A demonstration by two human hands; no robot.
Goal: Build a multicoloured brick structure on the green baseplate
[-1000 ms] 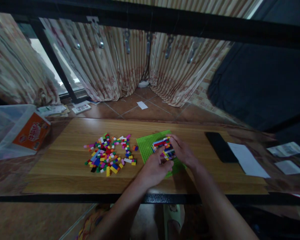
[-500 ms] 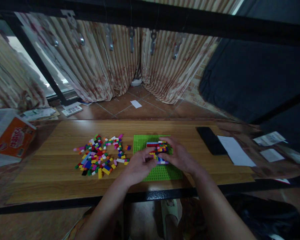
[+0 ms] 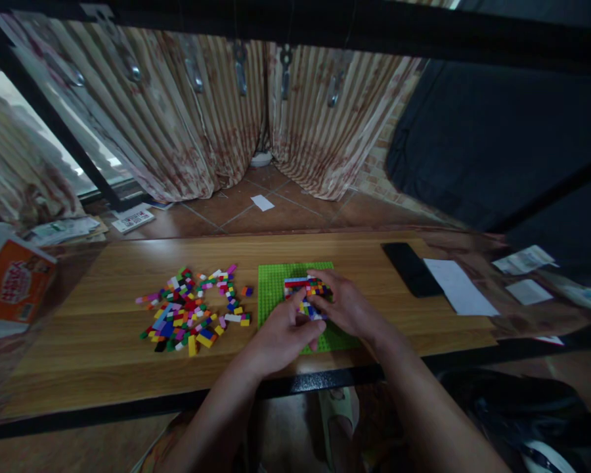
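A low structure of multicoloured toy building bricks (image 3: 295, 284) sits on a green studded baseplate (image 3: 270, 282) in the middle of the table. My right hand (image 3: 347, 303) curls round the structure's right side, fingers at its far end and thumb at the near side. From the left, my left hand (image 3: 285, 334) reaches over the baseplate. Its index finger touches the bricks, while the thumb stretches apart toward the right; no brick shows between them. Both hands partly cover the structure. Left of the baseplate lies a loose pile of coloured bricks (image 3: 180, 315).
The wooden table (image 3: 128, 374) has a dark front edge. A black phone-like slab (image 3: 411, 269) and a white sheet of paper (image 3: 458, 287) lie at the right. A clear tub with an orange label (image 3: 14, 282) stands at far left. Striped curtains (image 3: 201, 131) hang behind.
My left hand has opened a little, its thumb moving away from the bricks toward me. My right hand stays at the structure. The view has shifted slightly.
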